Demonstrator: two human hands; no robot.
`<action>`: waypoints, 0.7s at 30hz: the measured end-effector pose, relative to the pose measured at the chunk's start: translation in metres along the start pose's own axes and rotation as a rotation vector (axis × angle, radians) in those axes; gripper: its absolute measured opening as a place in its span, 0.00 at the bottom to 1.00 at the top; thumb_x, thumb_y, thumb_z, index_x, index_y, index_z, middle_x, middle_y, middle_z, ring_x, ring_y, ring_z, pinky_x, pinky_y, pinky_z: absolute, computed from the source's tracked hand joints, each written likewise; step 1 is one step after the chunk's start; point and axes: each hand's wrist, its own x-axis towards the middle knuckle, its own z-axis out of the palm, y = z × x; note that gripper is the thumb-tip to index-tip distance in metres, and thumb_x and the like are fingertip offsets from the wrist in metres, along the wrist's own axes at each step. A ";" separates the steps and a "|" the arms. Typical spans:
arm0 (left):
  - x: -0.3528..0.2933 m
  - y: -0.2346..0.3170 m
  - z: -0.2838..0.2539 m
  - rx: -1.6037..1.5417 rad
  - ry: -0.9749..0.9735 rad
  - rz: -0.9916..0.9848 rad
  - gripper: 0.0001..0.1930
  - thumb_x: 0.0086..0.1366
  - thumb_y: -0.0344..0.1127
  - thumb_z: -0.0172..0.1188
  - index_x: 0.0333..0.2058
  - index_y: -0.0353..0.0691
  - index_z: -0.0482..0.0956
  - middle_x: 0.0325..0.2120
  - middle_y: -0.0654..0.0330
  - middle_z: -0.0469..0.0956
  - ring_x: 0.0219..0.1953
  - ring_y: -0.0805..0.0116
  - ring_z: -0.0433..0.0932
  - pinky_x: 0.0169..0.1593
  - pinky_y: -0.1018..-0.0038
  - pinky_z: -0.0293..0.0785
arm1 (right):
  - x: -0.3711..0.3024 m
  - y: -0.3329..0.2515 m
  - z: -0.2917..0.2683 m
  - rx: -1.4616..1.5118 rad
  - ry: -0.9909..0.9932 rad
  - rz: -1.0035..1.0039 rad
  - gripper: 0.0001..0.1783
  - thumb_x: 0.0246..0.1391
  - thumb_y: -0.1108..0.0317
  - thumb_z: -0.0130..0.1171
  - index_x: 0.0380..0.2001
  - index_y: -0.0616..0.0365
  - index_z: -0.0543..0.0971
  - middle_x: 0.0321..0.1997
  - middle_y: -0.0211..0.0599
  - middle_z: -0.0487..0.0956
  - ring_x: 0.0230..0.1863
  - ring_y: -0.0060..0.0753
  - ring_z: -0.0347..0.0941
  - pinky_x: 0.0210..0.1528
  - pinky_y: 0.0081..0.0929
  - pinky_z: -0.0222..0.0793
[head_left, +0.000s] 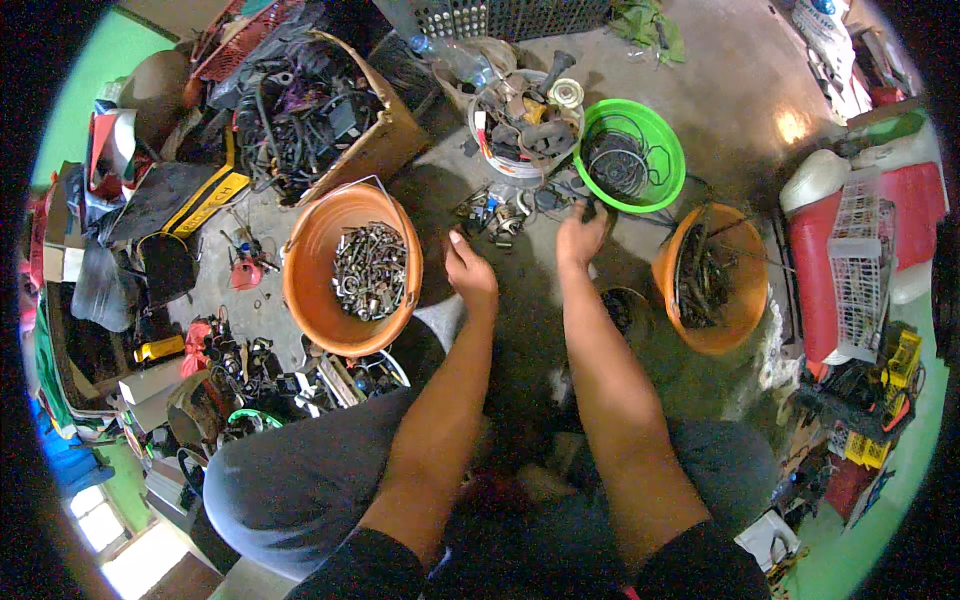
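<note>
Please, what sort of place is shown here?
Probably a parts workshop or storeroom: an orange bucket holds small metal parts, a cardboard box contains dark cables, and a green basin holds coiled wire or cable.

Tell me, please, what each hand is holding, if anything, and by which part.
Nothing shows in the left hand. Whether the right hand holds the dark piece beside it cannot be told.

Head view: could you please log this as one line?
left hand: near orange bucket of metal parts; right hand: near green basin, grip unclear; ahead: loose parts
</note>
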 end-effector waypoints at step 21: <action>0.032 -0.019 0.061 0.127 -0.314 0.631 0.20 0.73 0.33 0.38 0.54 0.28 0.73 0.53 0.41 0.74 0.60 0.42 0.69 0.64 0.57 0.62 | -0.018 0.021 0.038 -0.316 -0.015 -0.425 0.24 0.48 0.76 0.58 0.52 0.56 0.75 0.54 0.45 0.75 0.64 0.62 0.57 0.68 0.52 0.50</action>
